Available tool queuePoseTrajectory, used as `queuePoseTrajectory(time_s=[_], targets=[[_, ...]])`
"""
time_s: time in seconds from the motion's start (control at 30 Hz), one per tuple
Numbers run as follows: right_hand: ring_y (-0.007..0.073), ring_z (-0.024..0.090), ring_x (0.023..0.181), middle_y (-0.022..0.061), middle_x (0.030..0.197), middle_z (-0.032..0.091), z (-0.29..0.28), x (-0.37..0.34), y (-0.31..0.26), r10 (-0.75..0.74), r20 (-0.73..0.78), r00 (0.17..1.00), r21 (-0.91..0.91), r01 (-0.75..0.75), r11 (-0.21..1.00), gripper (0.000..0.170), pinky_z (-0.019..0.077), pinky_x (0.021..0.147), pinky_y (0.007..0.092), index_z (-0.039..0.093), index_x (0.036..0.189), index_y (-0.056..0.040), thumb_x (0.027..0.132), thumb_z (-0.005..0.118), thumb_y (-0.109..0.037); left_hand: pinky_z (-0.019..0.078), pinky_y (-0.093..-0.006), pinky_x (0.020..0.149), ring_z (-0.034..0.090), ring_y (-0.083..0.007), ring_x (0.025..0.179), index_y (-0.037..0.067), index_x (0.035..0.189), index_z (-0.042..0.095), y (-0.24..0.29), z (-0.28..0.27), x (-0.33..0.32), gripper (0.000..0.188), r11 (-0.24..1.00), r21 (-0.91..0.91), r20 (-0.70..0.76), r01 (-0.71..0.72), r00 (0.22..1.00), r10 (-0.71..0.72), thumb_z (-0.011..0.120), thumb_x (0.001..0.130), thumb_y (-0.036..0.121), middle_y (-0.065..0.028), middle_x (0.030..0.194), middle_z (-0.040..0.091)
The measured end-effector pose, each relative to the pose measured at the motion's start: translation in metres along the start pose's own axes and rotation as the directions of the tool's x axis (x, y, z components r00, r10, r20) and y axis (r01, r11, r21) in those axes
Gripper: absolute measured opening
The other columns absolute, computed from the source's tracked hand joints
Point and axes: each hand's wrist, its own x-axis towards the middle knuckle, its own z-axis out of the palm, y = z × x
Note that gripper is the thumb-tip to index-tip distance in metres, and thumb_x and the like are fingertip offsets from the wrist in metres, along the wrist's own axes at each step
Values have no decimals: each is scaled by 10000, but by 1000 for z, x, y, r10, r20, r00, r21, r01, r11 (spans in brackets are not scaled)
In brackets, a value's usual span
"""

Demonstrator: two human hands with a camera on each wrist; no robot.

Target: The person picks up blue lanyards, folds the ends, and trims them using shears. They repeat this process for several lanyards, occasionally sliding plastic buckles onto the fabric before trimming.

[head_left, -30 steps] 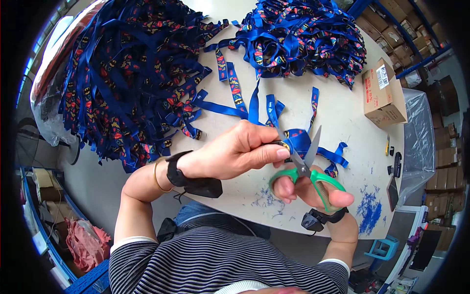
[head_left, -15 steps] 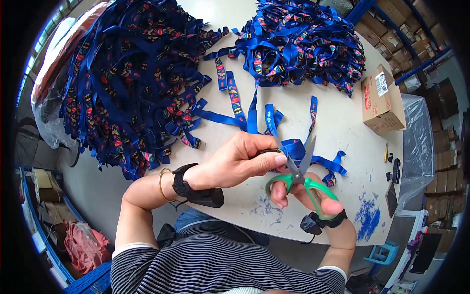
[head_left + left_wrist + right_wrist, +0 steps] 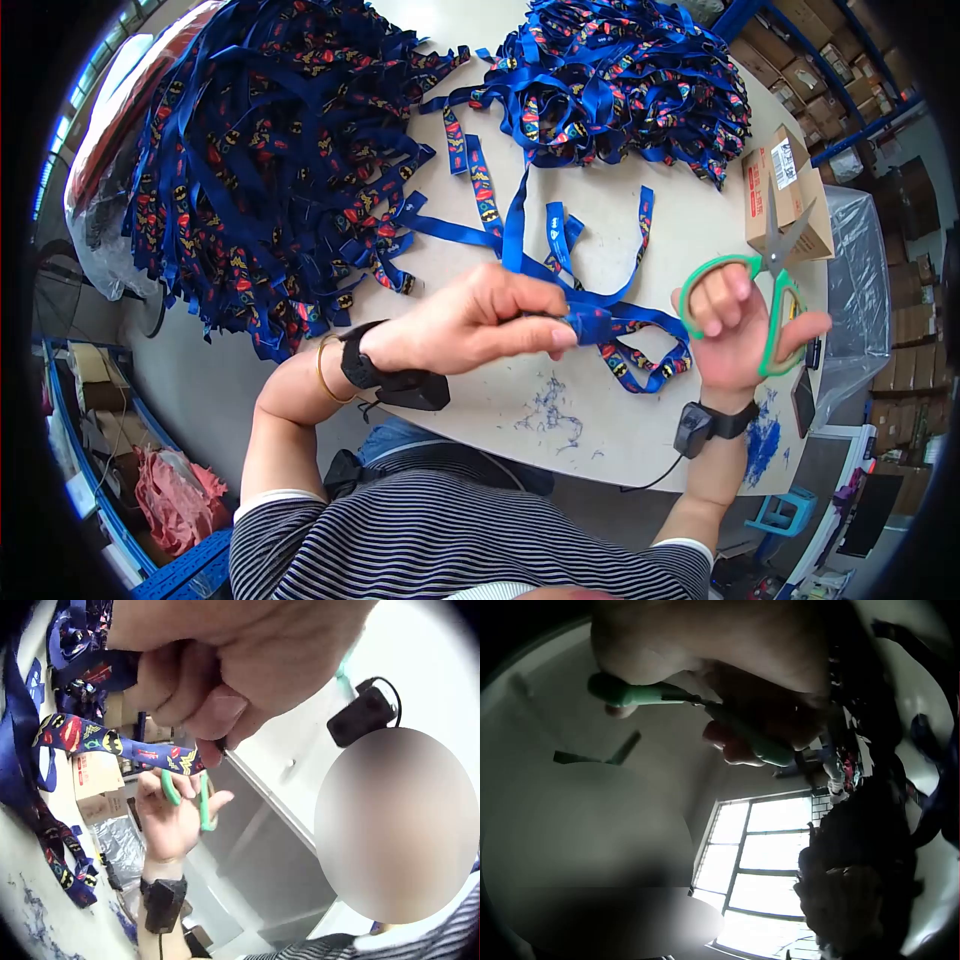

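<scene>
My left hand (image 3: 480,325) pinches a blue printed lanyard strap (image 3: 592,325) between thumb and curled fingers above the table. In the left wrist view the comic-logo print on the strap (image 3: 112,742) shows, running from the fingertips down to the left. More of the strap loops on the tabletop beyond the hand. Off to the right, my right hand (image 3: 735,345) holds green-handled scissors (image 3: 774,262), its thumb and fingers through the handle loops. The blades point away from me, spread apart, with nothing between them. The right wrist view is dark, showing the green handles (image 3: 757,739) against the hand.
A big heap of lanyards (image 3: 270,150) covers the table's left side, and a second heap (image 3: 620,90) lies at the back. A cardboard box (image 3: 780,190) stands at the right edge. Blue thread scraps (image 3: 765,450) and a dark flat object (image 3: 803,400) lie near the right.
My right hand has swung the scissors right and away from the strap, where the blades stood beside my left fingers before. The left hand keeps its pinch nearly in place.
</scene>
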Motion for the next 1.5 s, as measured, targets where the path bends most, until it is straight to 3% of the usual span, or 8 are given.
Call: queuePoseTrajectory(time_s=[0.1, 0.17, 0.4, 0.7, 0.83, 0.97, 1.2, 1.5], targets=[[115, 467, 661, 15, 781, 518, 8, -1, 14, 123, 98, 988, -258, -95, 962, 480, 398, 594, 269, 520, 899, -58, 796, 654, -508, 402, -260, 585, 456, -68, 632, -9, 865, 610, 0, 5, 4, 274, 1000, -10, 64, 21, 998, -21, 577, 937, 254, -24, 670, 551], [73, 496, 726, 69, 947, 619, 25, -2, 17, 41, -85, 995, -647, -87, 758, 260, 425, 669, 209, 543, 985, -26, 737, 621, -21, 343, -251, 500, 436, -88, 533, 6, 850, 620, -1, 8, 5, 221, 997, -18, 10, 73, 997, -73, 608, 916, 216, -15, 603, 487], [18, 469, 656, -17, 805, 535, 42, -5, 13, 291, -127, 948, -697, -294, 654, 192, 399, 583, 187, 562, 924, -37, 753, 646, -9, 379, -258, 508, 470, -97, 540, -9, 971, 595, -6, 12, 7, 308, 985, 157, 79, 78, 993, -92, 615, 902, 291, -30, 621, 505], [23, 447, 634, -48, 712, 503, -3, -1, -32, -86, -216, 972, -909, -168, 382, 164, 353, 544, 189, 583, 908, -27, 776, 680, -46, 395, -194, 626, 476, -46, 686, 25, 1034, 605, -14, -19, 11, 200, 975, -84, -73, 205, 975, -211, 493, 971, 179, 19, 803, 576], [30, 453, 643, -34, 722, 521, -7, 3, -33, -255, -227, 940, -971, -197, 139, 208, 356, 558, 187, 602, 928, -15, 785, 732, -92, 393, -242, 725, 458, -143, 904, 32, 1016, 686, -20, -15, 13, 171, 937, 346, -196, -46, 973, 120, 594, 905, 123, -46, 913, 496], [61, 510, 720, 8, 833, 611, 8, 1, -32, -151, -201, 968, -953, -157, 258, 225, 408, 656, 194, 601, 934, -15, 764, 743, -60, 397, -204, 699, 463, -95, 803, 20, 1028, 690, -6, -20, 8, 189, 892, 448, -395, 64, 909, 133, 655, 843, 38, -23, 836, 466], [59, 523, 736, 30, 877, 641, 13, -1, -21, -50, -166, 985, -906, -132, 401, 225, 416, 671, 199, 589, 905, -29, 755, 753, -67, 569, -279, 732, 660, -154, 756, -6, 1023, 569, -22, -41, 9, 113, 916, -289, -535, -279, 840, 87, 558, 917, 31, -82, 953, 610], [92, 573, 766, 44, 854, 642, 16, 0, -11, 46, -140, 989, -855, -145, 498, 255, 458, 704, 231, 582, 925, -30, 752, 762, -85, 545, -334, 872, 666, -251, 945, 10, 1159, 479, -23, -37, 11, 223, 806, -561, -374, -188, 926, -44, 514, 941, 44, -97, 922, 626]])
